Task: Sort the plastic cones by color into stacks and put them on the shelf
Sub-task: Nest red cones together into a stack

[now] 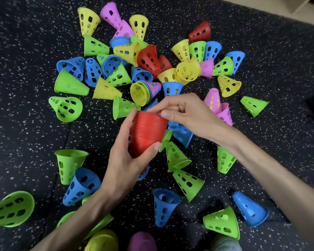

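Left hand (129,156) wrapped around a red stack (149,133) of nested cones, thumb on its right side, fingers behind. Stack held above the floor (25,142), tilted, wide rims up and away from the camera. Right hand (185,111) pinched narrow at the stack's top rim, thumb and fingertips touching the top cone's edge.

Loose cones all over the dark speckled floor, mostly on their sides: greens, blues, yellows, pinks mixed in a pile beyond the hands. Loose reds still down: one red cone (200,31) far right of the pile, a red pair (150,58) in the pile's middle. A green cone (176,156) lies just beside the stack's lower right, rim touching or overlapping it, can't tell which. Blue cone (165,205) near the bottom centre.

No brands, labels or text readable on anything. Pale furniture corner (301,4) top right, can't tell if it's the shelf.
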Available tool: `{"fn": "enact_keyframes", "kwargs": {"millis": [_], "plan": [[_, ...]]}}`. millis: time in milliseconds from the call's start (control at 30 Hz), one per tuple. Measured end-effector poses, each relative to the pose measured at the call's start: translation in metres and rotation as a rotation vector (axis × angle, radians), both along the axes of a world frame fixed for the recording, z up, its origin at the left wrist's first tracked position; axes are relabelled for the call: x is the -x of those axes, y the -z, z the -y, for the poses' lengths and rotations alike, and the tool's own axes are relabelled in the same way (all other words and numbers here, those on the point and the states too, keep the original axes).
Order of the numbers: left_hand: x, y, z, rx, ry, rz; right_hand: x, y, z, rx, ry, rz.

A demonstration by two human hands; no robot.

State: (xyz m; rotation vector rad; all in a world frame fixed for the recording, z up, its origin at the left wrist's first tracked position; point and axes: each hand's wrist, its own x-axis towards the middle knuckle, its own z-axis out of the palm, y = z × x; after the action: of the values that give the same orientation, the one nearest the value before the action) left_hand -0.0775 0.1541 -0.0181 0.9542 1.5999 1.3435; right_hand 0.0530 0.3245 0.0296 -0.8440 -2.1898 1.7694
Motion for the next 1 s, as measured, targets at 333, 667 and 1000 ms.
{"fn": "enact_keyframes", "kwargs": {"millis": [333,667,1000], "plan": [[0.025,-0.004,-0.031,-0.031,0.079,-0.033,0.014,-0.003,-0.016,-0.079,0.045,-0.048],[0.037,0.002,-0.049,0.051,0.027,-0.016,0.041,0.012,-0.055,-0.268,0.105,0.006],[0.033,0.012,-0.056,0.042,0.024,-0.010,0.069,0.058,-0.121,-0.576,0.137,0.331]]}}
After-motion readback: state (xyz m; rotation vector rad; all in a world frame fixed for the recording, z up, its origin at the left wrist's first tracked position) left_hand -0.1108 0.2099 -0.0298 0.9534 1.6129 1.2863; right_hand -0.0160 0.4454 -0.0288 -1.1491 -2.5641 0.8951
